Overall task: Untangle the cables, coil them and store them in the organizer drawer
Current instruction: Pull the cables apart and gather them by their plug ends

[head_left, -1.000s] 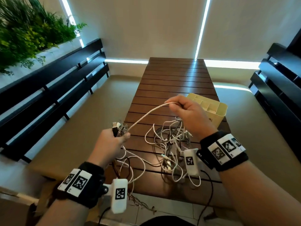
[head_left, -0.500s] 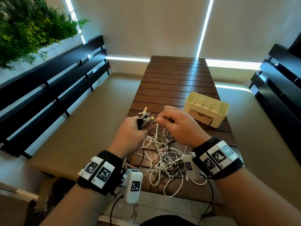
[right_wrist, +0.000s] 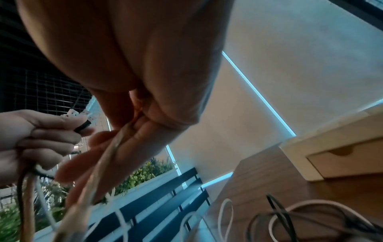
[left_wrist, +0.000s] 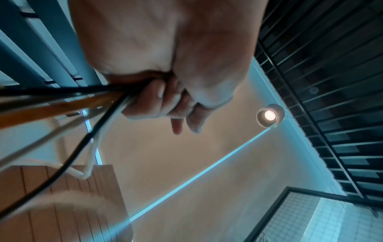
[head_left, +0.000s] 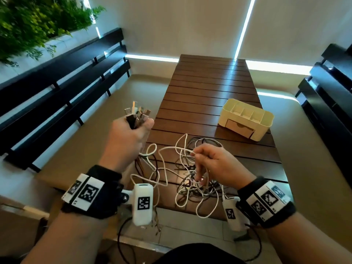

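Observation:
Several white, grey and dark cables [head_left: 190, 184] lie tangled at the near end of the wooden table [head_left: 205, 88]. My left hand [head_left: 131, 134] is raised left of the table and grips a bundle of cable plug ends [head_left: 136, 115] in a fist [left_wrist: 165, 98]; the cords [left_wrist: 62, 98] trail down from it. My right hand [head_left: 209, 161] hovers over the tangle and pinches a white cable, which runs along its fingers [right_wrist: 132, 144]. The cream organizer [head_left: 245, 119] stands at the right, its drawer [head_left: 239, 128] closed.
Black slatted benches [head_left: 62, 77] run along the left and right [head_left: 331, 88] of the table. Green plants [head_left: 28, 21] fill the upper left. The far half of the table holds nothing. Some cable loops hang over the near edge.
The hands were together at the plug bundle half a second ago. Now the left hand has carried the plugs up and left, and the right hand has dropped to the tangle.

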A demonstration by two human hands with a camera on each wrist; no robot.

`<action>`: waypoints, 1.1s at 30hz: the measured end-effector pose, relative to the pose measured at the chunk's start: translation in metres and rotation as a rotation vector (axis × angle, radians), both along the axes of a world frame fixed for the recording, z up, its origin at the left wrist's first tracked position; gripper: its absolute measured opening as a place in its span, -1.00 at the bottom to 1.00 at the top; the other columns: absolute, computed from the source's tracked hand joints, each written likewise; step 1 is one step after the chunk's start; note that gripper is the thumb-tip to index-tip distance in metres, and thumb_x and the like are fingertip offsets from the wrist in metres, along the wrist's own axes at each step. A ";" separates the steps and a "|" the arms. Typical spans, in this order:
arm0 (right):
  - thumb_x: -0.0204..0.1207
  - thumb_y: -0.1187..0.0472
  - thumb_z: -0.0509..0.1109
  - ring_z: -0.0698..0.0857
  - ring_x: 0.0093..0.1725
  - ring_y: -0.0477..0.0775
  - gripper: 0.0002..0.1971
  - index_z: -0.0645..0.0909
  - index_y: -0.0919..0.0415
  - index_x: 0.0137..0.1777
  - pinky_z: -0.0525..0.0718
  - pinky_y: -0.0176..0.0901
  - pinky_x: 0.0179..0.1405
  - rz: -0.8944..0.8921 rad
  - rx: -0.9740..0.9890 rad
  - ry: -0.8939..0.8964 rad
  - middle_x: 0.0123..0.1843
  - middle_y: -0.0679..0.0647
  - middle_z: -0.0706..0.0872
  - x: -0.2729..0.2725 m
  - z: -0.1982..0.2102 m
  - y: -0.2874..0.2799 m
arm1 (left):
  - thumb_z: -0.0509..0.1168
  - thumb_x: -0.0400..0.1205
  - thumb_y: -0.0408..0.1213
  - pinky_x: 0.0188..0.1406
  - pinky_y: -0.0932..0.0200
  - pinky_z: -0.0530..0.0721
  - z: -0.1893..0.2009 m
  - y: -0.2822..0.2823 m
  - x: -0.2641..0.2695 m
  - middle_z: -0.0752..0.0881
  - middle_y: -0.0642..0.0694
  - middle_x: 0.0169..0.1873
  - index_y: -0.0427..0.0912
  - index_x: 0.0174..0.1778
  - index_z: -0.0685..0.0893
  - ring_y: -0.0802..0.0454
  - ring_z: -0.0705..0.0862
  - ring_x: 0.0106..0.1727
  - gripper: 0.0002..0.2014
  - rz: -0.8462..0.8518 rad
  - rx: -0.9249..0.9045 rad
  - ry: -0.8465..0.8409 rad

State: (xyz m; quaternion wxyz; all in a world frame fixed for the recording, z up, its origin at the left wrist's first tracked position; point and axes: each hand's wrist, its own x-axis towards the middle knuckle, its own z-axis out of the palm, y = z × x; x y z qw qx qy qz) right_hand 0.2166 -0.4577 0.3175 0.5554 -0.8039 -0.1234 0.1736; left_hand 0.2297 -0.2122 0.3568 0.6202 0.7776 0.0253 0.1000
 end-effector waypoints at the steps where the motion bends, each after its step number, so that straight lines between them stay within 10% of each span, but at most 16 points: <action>1: 0.75 0.23 0.23 0.84 -0.24 0.24 -0.88 0.59 0.21 0.12 0.83 0.11 -0.27 0.002 -0.034 0.044 -0.23 0.18 0.78 -0.003 -0.006 0.000 | 0.40 0.67 -0.14 -0.47 0.11 0.45 0.000 0.009 0.002 0.48 0.15 -0.57 -0.03 -0.23 0.68 0.13 0.40 -0.55 -0.83 0.024 -0.048 0.004; 9: 0.67 -0.14 0.28 0.73 0.01 -0.27 -0.72 0.77 -0.06 0.01 0.54 -0.20 0.06 0.571 -0.778 0.345 -0.04 -0.22 0.83 -0.023 -0.045 -0.006 | 0.37 0.71 -0.18 -0.63 0.30 0.38 -0.014 0.051 0.003 0.34 0.10 -0.54 -0.20 0.07 0.64 0.18 0.28 -0.57 -0.84 0.083 -0.224 0.079; 12: 0.57 -0.37 0.26 0.66 0.02 -0.16 -0.57 0.78 -0.08 -0.03 0.59 -0.10 0.14 0.573 -0.984 0.271 -0.03 -0.20 0.74 -0.024 -0.036 -0.003 | 0.35 0.72 -0.23 -0.65 0.29 0.31 -0.019 0.036 -0.008 0.31 0.11 -0.60 -0.27 0.12 0.60 0.17 0.23 -0.61 -0.82 -0.032 -0.273 0.121; 21: 0.37 -0.17 0.59 0.51 0.39 -0.17 -0.19 0.31 -0.21 0.60 0.43 -0.39 0.18 0.270 -0.287 0.007 0.55 -0.23 0.46 -0.028 0.012 0.053 | 0.33 0.58 -0.07 -0.49 0.16 0.28 -0.012 -0.028 -0.040 0.24 -0.03 -0.53 -0.25 0.11 0.53 0.04 0.15 -0.51 -0.66 -0.324 -0.548 0.139; 28: 0.67 -0.12 0.30 0.78 -0.03 0.19 -0.75 0.62 0.05 -0.01 0.68 0.31 0.18 0.187 -0.030 0.023 -0.10 0.04 0.79 -0.036 -0.030 0.069 | 0.19 0.73 -0.14 -0.47 0.30 0.44 -0.008 -0.022 -0.026 0.33 0.03 -0.48 -0.22 0.01 0.52 0.18 0.29 -0.50 -0.80 -0.295 -0.772 0.123; 33: 0.76 -0.04 0.20 0.58 -0.47 0.02 -0.70 0.45 0.09 -0.18 0.66 0.00 -0.40 0.173 -0.023 0.175 -0.41 0.03 0.53 -0.042 -0.040 0.063 | 0.14 0.78 -0.15 -0.44 0.28 0.47 -0.014 -0.023 -0.019 0.34 0.03 -0.48 -0.23 0.03 0.53 0.17 0.31 -0.49 -0.79 -0.287 -0.754 0.103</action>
